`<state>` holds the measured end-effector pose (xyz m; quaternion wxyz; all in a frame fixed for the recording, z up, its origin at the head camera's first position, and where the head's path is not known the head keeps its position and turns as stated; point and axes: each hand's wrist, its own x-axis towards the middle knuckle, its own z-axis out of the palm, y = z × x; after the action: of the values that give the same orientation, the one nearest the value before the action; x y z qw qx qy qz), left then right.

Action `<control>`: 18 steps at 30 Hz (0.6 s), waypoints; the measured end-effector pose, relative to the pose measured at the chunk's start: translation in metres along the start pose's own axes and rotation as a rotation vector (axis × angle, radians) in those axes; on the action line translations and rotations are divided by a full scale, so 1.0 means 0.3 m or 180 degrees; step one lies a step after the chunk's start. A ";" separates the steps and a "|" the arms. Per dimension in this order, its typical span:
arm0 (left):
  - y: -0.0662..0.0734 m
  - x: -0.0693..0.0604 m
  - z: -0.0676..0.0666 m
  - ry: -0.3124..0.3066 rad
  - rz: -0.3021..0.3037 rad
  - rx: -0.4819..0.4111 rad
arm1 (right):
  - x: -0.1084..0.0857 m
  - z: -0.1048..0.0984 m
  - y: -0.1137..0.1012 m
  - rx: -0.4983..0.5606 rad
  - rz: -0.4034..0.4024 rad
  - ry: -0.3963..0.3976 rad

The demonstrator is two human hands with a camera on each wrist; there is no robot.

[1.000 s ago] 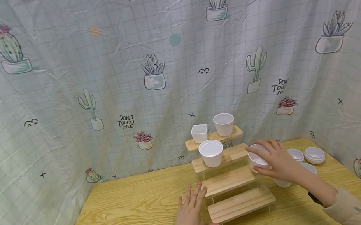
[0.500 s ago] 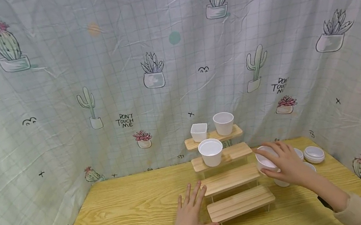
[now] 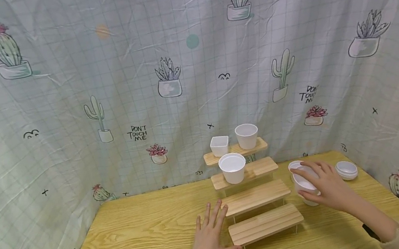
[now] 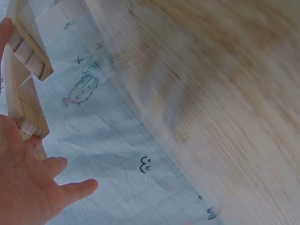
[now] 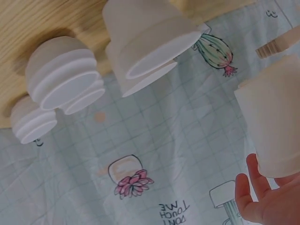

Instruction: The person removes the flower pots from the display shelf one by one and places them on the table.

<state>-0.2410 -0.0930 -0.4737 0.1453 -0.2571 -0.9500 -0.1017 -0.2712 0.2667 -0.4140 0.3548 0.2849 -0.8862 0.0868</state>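
My right hand [image 3: 328,186] grips a white round flower pot [image 3: 305,179] by its rim, over other white pots right of the stand. In the right wrist view, this held pot [image 5: 272,117] is tilted above the fingers. My left hand [image 3: 210,240] has its fingers spread at the left ends of the lower shelves of a four-tier wooden stand [image 3: 266,225], thumb against the lowest one. On the top shelf sit a small square pot [image 3: 220,146] and a round pot [image 3: 247,137]. A wide-rimmed round pot [image 3: 233,168] stands at the left of the second shelf.
Low bowl-like pots [image 5: 61,68] and taller pots [image 5: 147,33] stand on the table at right, partly hidden by the right hand in the head view. A low ringed pot [image 3: 346,170] sits near the table's right edge. A cactus-print curtain [image 3: 116,68] hangs behind the wooden table [image 3: 134,235].
My right hand has moved right and slightly toward me with the pot, away from the stand's shelves. The left hand has stayed in place.
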 end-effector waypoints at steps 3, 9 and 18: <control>-0.002 -0.001 0.002 -0.0004 -0.0006 0.0015 | -0.013 0.000 0.007 0.0022 0.0045 0.0002; -0.001 -0.004 0.002 -0.0007 -0.0007 0.0006 | -0.036 -0.006 0.022 -0.0026 0.0048 0.0067; 0.003 -0.004 0.000 -0.0003 -0.0028 0.0014 | -0.083 -0.007 0.052 -0.0073 0.0179 0.0104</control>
<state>-0.2395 -0.0929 -0.4741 0.1449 -0.2526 -0.9514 -0.1002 -0.2641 0.2913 -0.4285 0.3699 0.2544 -0.8889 0.0912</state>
